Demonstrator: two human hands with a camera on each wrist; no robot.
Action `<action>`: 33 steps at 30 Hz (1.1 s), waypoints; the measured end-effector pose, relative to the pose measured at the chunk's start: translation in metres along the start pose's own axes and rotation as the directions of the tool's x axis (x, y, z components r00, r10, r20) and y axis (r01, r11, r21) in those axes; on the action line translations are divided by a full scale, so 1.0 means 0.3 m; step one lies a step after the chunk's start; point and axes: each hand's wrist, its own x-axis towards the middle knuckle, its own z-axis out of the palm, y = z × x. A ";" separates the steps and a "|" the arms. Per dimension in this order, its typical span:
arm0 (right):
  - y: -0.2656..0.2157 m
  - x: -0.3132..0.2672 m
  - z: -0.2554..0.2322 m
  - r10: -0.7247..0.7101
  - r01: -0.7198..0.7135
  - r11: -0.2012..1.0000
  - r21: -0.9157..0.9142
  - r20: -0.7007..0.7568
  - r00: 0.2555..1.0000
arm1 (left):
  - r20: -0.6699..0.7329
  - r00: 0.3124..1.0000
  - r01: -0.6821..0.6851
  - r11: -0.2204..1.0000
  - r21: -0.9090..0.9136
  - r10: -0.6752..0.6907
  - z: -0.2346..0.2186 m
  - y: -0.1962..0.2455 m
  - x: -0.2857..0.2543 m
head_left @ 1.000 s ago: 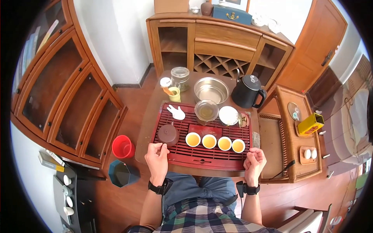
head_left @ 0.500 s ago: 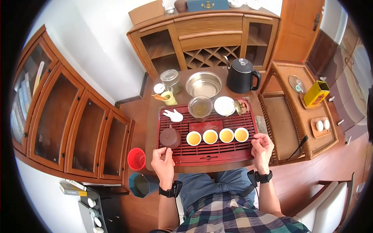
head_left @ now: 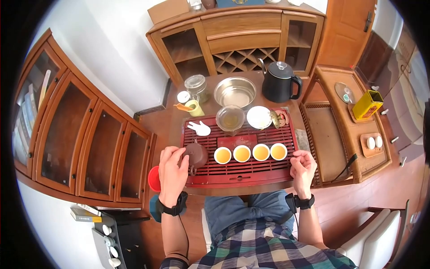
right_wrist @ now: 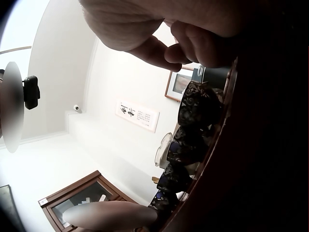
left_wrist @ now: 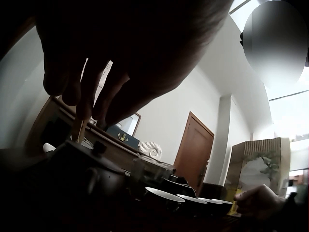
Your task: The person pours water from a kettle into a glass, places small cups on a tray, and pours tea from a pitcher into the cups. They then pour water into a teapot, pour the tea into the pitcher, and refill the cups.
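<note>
A brown clay teapot [head_left: 195, 155] stands on the left of the slatted red tea tray [head_left: 210, 180]. My left hand [head_left: 174, 172] is raised beside the teapot, fingers loosely bent and fingertips close to its lid. In the left wrist view those fingers [left_wrist: 86, 96] hang over the dark teapot [left_wrist: 89, 166] with nothing between them. At the tray's right front corner is my right hand [head_left: 303, 168], its fingers loosely curled and holding nothing. Several cups [head_left: 242, 154] of yellow tea, white inside, sit in a row between the hands; the right wrist view shows their dark patterned outsides [right_wrist: 198, 104].
Behind the cups are a glass pitcher [head_left: 230, 119], a white bowl [head_left: 259, 117] and a white hand-shaped ornament [head_left: 199, 128]. Farther back stand a steel basin [head_left: 235, 92], a glass jar [head_left: 197, 87] and a black kettle [head_left: 281, 83]. A yellow tin [head_left: 368, 105] is on the side stand.
My left hand has left the tray's left front corner, moving left and up beside the teapot, its fingers spreading. The right hand stays at the right corner. The head view has shifted.
</note>
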 end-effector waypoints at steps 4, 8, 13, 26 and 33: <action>0.005 -0.001 0.001 0.009 -0.009 1.000 0.024 -0.010 1.000 | 0.130 0.992 -0.010 1.000 0.026 0.007 0.010 0.007 0.026; 0.005 -0.004 0.006 0.007 -0.006 1.000 0.023 -0.018 1.000 | 0.184 0.983 -0.010 0.999 0.035 0.003 0.027 -0.013 0.028; 0.010 -0.001 0.001 -0.004 0.004 1.000 0.010 -0.006 1.000 | 0.170 0.984 -0.064 0.997 0.044 0.056 0.048 -0.032 0.040; -0.009 -0.010 0.000 0.020 -0.020 0.999 0.038 -0.001 1.000 | 0.237 0.971 -0.010 1.000 -0.007 0.011 0.056 -0.017 0.046; -0.004 -0.006 -0.002 0.022 -0.021 0.999 0.039 -0.007 1.000 | 0.233 0.973 0.003 1.000 -0.008 -0.001 0.053 -0.013 0.047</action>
